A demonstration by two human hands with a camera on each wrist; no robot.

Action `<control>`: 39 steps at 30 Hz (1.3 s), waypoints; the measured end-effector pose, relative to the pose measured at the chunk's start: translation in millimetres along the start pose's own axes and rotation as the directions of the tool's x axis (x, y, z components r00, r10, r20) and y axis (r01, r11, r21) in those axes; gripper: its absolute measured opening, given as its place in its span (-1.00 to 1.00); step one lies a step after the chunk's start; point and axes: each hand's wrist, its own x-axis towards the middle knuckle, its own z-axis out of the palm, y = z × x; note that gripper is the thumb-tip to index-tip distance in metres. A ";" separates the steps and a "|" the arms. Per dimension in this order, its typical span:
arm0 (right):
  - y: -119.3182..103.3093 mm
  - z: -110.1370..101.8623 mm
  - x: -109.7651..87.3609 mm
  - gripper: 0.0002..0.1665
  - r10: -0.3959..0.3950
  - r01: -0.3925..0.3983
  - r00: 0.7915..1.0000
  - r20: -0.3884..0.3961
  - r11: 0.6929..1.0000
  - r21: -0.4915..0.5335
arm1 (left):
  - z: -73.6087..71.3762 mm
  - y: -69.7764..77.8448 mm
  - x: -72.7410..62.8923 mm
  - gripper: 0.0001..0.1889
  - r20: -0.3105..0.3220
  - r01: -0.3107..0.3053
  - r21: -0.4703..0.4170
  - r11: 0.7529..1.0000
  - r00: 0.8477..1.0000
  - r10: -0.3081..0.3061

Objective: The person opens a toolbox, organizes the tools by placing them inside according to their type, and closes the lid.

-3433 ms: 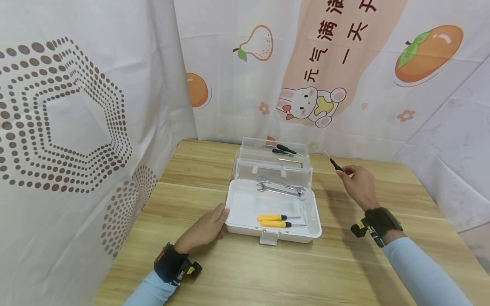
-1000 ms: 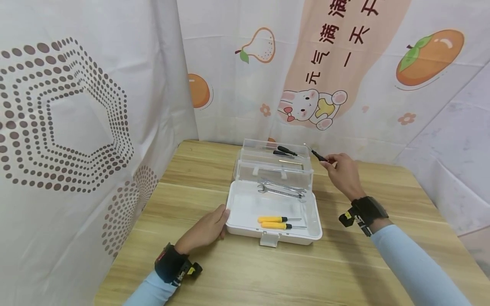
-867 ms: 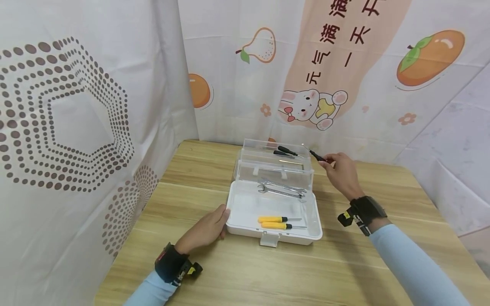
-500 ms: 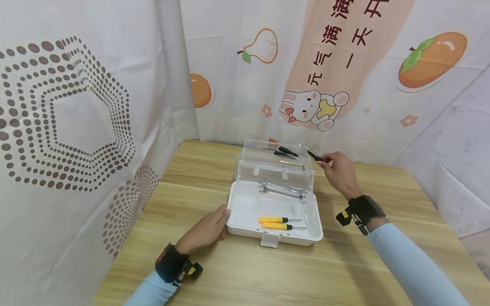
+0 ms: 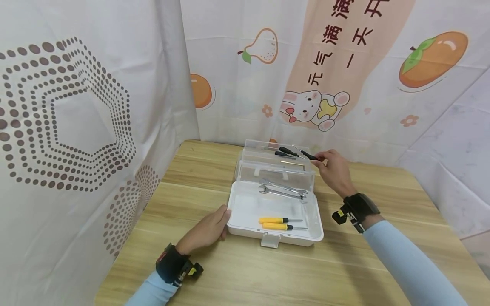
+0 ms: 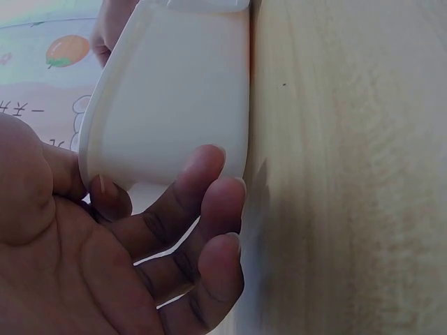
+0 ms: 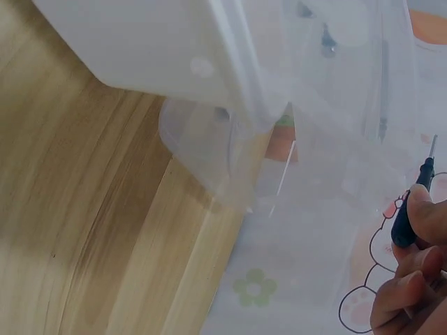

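Note:
A white toolbox (image 5: pixel 245 204) (image 6: pixel 174 98) stands on the table with its clear lid tipped back. My left hand (image 5: pixel 204 229) grips its near left corner, thumb at the rim and fingers against the outer wall. In my right hand (image 5: pixel 334 174) is a black-handled screwdriver (image 5: pixel 309 156) (image 7: pixel 405 227), pinched by the handle, its shaft pointing left over the lid's right part. Black screwdrivers (image 5: pixel 288 150) and an L-shaped hex key (image 5: pixel 292 163) lie in the lid compartments. Inside the base are yellow screwdrivers (image 5: pixel 276 226) at the front and open-end wrenches (image 5: pixel 281 192) towards the back.
The wooden table (image 5: pixel 199 178) extends on both sides of the toolbox and in front of it. Close behind the lid hangs a printed curtain (image 5: pixel 229 97), with a dotted one (image 5: pixel 160 85) on the left. A latch (image 5: pixel 270 240) hangs at the toolbox front.
My right hand has moved left with the screwdriver, from beside the toolbox to the lid's right edge; its shaft is now over the lid. My left hand stays at the corner.

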 end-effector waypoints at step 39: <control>-27.7 21.4 26.1 -0.77 -0.006 0.009 0.988 0.156 1.000 -0.022 | 0.9 -4.5 1.6 -0.51 0.004 0.004 0.003 1.000 1.000 -0.004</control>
